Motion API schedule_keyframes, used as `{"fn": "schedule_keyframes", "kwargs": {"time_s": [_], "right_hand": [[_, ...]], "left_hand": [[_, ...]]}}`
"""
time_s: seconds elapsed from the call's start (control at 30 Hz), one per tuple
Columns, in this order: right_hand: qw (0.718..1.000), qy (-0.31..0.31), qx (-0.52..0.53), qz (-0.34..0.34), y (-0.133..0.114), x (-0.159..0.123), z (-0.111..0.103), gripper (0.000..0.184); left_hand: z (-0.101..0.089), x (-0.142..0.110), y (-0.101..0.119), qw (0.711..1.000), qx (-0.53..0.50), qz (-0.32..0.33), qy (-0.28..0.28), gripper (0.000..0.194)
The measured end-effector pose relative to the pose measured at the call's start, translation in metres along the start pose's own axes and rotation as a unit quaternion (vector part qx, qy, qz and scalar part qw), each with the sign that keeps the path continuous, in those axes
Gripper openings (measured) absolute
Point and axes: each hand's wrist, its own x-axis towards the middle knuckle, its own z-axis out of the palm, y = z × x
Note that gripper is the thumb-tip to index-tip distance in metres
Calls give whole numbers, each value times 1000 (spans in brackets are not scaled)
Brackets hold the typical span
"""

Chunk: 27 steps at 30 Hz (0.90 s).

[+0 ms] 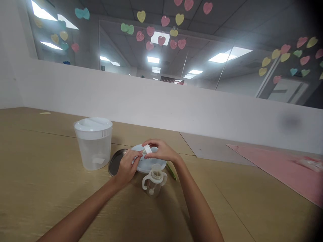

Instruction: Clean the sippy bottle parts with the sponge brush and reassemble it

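White plastic bit [147,149], prob. clip, gripped by L hand [127,166], R hand [161,151]; sippy cup [153,181] front, jug [94,151] left.

**Hands and edges hide much of the scene**

The left hand [127,167] and right hand [161,150] cover most of a small white piece [147,149], so its full shape cannot be told. They also hide much of a pale blue disc [151,164] and part of a dark metal disc [114,163]. A green strip [171,170] runs out of sight under the blue disc. A pale square [98,160] shows only dimly through the cloudy wall of a plastic tub [94,148]. The right edge cuts off a pink sheet [277,171], and a packet [309,164] on it is too blurred to make out. The near edge cuts off the left arm [83,205] and right arm [199,208].
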Motion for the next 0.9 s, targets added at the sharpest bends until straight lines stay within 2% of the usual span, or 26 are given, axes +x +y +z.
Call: {"fn": "schedule_keyframes", "kwargs": {"time_s": [0.13, 0.47, 0.63, 0.73, 0.83, 0.9], "right_hand": [[1000, -7, 1, -14, 6, -1, -3, 39], [999, 6, -49, -15, 21, 1, -2, 39], [995, 2, -97, -20, 2, -2, -3, 36], [994, -12, -104, -16, -13, -5, -5, 36], [995, -33, -89, 5, -21, -8, -8, 38], [994, -45, -100, 27, -23, -9, -9, 38]], "left_hand": [[1, 0, -3, 999, 14, 35, -36, 17], [2, -2, -8, 995, 37, 47, -75, 19], [-1, -2, -9, 996, 50, 43, -66, 18], [-6, -2, -12, 993, 57, 78, -67, 19], [-8, -4, -13, 991, 43, 108, -68, 20], [-6, -7, -11, 991, 29, 101, -79, 18]]}}
